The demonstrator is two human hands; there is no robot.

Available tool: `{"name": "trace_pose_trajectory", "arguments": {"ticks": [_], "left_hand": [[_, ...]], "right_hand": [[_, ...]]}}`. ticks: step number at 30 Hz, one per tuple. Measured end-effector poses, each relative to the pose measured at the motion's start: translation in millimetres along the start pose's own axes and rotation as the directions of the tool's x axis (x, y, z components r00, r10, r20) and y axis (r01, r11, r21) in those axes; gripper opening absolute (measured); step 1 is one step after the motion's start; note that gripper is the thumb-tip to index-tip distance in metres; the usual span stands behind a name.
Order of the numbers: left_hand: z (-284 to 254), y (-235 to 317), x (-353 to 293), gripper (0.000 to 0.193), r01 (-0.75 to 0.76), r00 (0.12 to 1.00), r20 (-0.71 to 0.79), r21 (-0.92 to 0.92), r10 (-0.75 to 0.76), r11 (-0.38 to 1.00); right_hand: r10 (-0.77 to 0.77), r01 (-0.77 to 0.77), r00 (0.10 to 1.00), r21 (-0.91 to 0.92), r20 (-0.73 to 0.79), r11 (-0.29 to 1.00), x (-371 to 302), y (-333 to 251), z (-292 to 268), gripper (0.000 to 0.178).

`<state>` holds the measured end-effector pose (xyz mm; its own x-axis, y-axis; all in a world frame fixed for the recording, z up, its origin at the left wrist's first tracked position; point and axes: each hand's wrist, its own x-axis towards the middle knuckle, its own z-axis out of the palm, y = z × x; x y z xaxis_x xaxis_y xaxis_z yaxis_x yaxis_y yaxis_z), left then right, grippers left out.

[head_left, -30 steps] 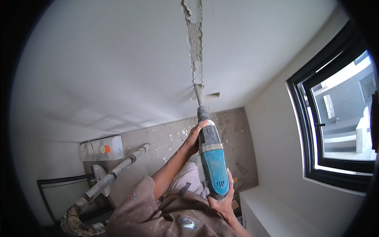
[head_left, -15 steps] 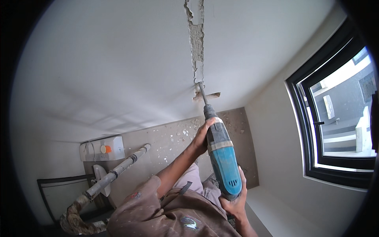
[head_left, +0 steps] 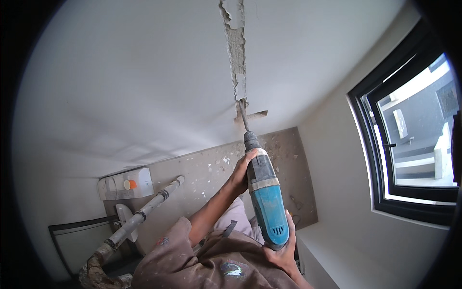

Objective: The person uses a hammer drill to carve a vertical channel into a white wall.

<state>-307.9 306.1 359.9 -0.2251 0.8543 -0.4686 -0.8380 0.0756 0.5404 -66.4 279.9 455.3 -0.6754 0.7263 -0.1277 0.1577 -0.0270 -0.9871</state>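
Power tool (head_left: 269,200), blue and grey, sits at lower centre, its bit (head_left: 244,116) at the lower end of a rough groove (head_left: 236,53), upper centre. The left hand (head_left: 241,173) grips its front, the right hand (head_left: 285,253) its rear (fingers partly hidden). Too shallow an angle could make the bit skid.

The drill (head_left: 265,191) looks like smooth blue and dark plastic filmed with dust; its bit (head_left: 244,116) appears dull metal. Above the drill, the wall (head_left: 144,82) is smooth and matt, the groove (head_left: 237,54) rough and grainy. Left of it, the pipe (head_left: 127,228) is stained, crusty at its bend. Right of it, the frame (head_left: 415,214) is smooth, the glass (head_left: 418,125) glossy. Below, the shirt (head_left: 192,265) is creased cloth.
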Motion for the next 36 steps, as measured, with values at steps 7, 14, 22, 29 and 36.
{"name": "trace_pose_trajectory", "arguments": {"ticks": [7, 14, 22, 29, 36], "left_hand": [[-0.6, -1.6, -10.1, 0.052, 0.008, 0.995, -0.099, 0.091, 0.001, 0.996], [-14.5, -1.9, -1.4, 0.050, 0.070, 0.989, -0.139, 0.154, -0.048, 0.986], [-23.0, 4.1, 22.3, 0.058, 0.115, 0.986, -0.137, 0.148, -0.095, 0.982], [-15.5, -14.9, 9.0, 0.056, 0.163, 0.962, -0.256, 0.242, -0.099, 0.957], [-11.6, -10.0, 13.0, 0.052, 0.177, 0.953, -0.287, 0.278, -0.094, 0.944]], "right_hand": [[0.004, -0.004, 1.000, -0.026, 0.007, 1.000, -17.4, 15.9, -3.4, 0.091], [0.008, -0.004, 0.999, 0.096, -0.043, 0.995, -15.4, 41.6, 5.4, 0.093], [0.107, -0.105, 0.994, 0.056, -0.022, 0.993, 16.2, 30.7, -1.5, 0.087], [0.224, -0.217, 0.971, 0.078, -0.085, 0.973, 0.5, 25.4, -8.9, 0.089], [0.246, -0.234, 0.966, 0.134, -0.083, 0.963, 1.1, 44.9, -8.3, 0.090]]}}
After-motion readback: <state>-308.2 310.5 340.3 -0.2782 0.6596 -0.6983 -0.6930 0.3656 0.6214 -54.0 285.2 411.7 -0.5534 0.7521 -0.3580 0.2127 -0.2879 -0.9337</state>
